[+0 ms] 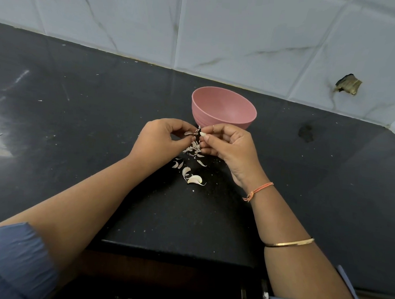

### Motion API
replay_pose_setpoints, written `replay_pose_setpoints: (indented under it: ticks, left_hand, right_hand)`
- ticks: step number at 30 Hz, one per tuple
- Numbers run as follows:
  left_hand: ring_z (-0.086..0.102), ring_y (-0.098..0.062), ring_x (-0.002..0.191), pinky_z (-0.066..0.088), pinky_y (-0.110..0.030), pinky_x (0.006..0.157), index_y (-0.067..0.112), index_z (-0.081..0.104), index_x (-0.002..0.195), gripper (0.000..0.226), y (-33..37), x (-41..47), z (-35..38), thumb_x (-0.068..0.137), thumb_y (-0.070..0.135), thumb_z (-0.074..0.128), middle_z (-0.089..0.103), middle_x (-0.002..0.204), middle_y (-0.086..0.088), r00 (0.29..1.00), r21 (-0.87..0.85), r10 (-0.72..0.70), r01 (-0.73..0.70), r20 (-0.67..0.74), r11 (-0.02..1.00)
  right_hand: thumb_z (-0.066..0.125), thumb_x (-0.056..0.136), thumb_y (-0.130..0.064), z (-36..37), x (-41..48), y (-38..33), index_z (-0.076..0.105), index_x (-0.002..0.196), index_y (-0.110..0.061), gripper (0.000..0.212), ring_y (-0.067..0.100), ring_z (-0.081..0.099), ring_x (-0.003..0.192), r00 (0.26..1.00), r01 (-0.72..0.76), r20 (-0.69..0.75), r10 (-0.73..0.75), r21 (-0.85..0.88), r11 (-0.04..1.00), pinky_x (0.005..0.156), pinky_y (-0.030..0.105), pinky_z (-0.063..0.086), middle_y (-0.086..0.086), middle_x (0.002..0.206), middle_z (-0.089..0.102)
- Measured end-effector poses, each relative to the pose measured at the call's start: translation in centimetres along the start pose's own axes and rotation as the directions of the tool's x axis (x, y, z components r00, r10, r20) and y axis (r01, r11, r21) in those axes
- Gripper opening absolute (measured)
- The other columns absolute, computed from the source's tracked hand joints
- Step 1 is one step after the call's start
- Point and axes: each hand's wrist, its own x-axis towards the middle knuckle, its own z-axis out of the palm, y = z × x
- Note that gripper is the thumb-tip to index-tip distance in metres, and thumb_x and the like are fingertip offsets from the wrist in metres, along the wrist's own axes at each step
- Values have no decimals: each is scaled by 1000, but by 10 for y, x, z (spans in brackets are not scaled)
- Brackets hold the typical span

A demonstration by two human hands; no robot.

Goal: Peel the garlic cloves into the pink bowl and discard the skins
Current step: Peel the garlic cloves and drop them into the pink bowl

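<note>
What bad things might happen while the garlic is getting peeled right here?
The right hand pinches a small clove in the air, short of the pink bowl; a slip would likely drop it into the loose skins below. Unpeeled cloves lie beside those skins on the counter, so a sweep of the left hand might discard them too.

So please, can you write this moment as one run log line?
step: peeling | right hand: holds garlic clove | left hand: pulls skin | pink bowl: looks empty | loose skins on counter
</note>
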Motion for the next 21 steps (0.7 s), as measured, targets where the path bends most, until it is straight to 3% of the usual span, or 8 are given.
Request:
replay_pose_setpoints:
  ticks: [11,21]
  left_hand:
    - [63,4,76,48,-8,68,34,69,82,9,2,-1,1,84,26,68,67,75,21,997,-103,51,-45,60,994]
    - [63,6,77,48,-7,70,34,69,78,12,3,-1,1,85,24,66,68,76,19,996,-166,31,-17,84,986]
  right_hand:
    - [62,84,5,1,1,2,63,88,-9,15,7,63,65,996,89,-9,-91,-136,987,62,21,56,7,76,64]
    - [68,79,2,0,2,8,70,90,-10,17,13,65,81,971,227,3,-238,-302,926,76,26,56,7,92,67]
